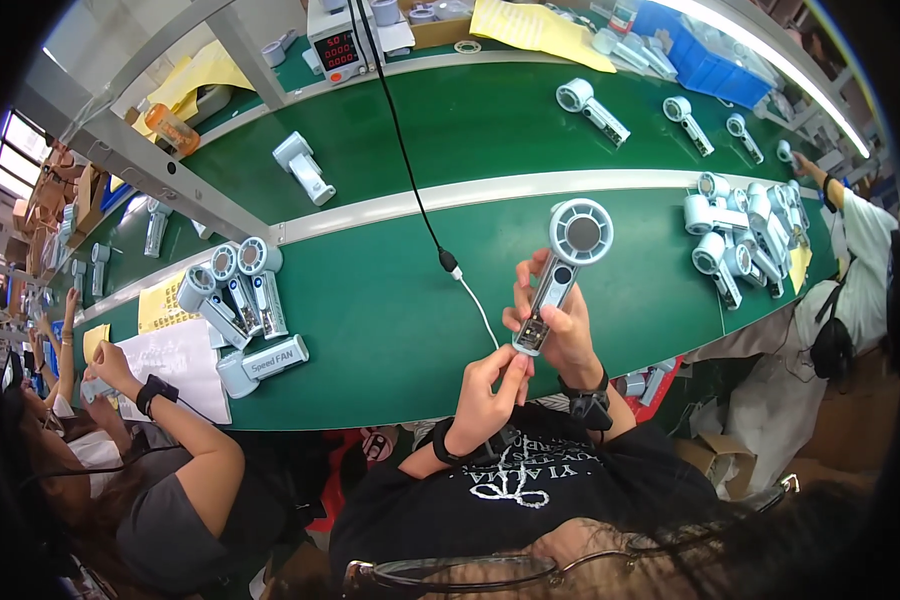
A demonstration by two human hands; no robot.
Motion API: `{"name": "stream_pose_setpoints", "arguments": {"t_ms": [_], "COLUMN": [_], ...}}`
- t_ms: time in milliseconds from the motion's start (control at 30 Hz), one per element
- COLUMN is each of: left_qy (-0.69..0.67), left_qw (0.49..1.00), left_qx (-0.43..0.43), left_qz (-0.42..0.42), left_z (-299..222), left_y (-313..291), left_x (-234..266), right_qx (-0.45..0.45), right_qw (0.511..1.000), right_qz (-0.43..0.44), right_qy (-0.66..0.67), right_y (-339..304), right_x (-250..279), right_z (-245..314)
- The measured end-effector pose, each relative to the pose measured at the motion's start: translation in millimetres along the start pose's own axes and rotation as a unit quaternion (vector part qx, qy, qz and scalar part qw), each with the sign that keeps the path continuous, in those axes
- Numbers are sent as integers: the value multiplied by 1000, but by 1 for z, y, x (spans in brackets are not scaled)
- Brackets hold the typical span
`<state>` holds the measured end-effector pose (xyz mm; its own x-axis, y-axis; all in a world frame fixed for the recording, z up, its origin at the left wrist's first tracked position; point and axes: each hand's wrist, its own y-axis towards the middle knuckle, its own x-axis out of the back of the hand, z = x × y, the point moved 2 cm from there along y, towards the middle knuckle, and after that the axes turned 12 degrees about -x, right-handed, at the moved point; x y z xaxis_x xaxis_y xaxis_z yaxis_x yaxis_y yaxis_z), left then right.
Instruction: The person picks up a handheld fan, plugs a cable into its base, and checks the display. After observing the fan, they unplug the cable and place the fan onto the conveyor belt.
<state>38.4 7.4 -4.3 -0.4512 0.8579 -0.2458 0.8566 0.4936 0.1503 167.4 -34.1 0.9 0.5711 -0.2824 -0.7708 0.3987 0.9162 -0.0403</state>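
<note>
You are plugging the white cable (477, 310) into the bottom end of a handheld fan (562, 268).

Your right hand (560, 325) is wrapping around the fan's handle, holding it upright above the green bench (390, 330) with the round head on top. Your left hand (485, 385) is pinching the plug right at the handle's base, so both hands are meeting there. The plug looks barely seated; the next move probably calls for lining it up squarely and pressing gently, while your right hand is keeping the fan steady.
</note>
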Motion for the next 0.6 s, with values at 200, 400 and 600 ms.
{"name": "stream_pose_setpoints", "arguments": {"t_ms": [200,400,600], "left_qy": [-31,9,18], "left_qw": [999,998,997], "left_qx": [24,15,21], "left_qz": [25,54,65], "left_z": [0,-1,10], "left_y": [-1,2,2], "left_x": [1,2,9], "right_qx": [23,19,22], "right_qw": [997,998,997], "right_qz": [57,18,31], "right_qy": [-43,-52,-64], "right_y": [-2,-1,-3], "right_x": [8,7,7], "right_z": [-3,2,3]}}
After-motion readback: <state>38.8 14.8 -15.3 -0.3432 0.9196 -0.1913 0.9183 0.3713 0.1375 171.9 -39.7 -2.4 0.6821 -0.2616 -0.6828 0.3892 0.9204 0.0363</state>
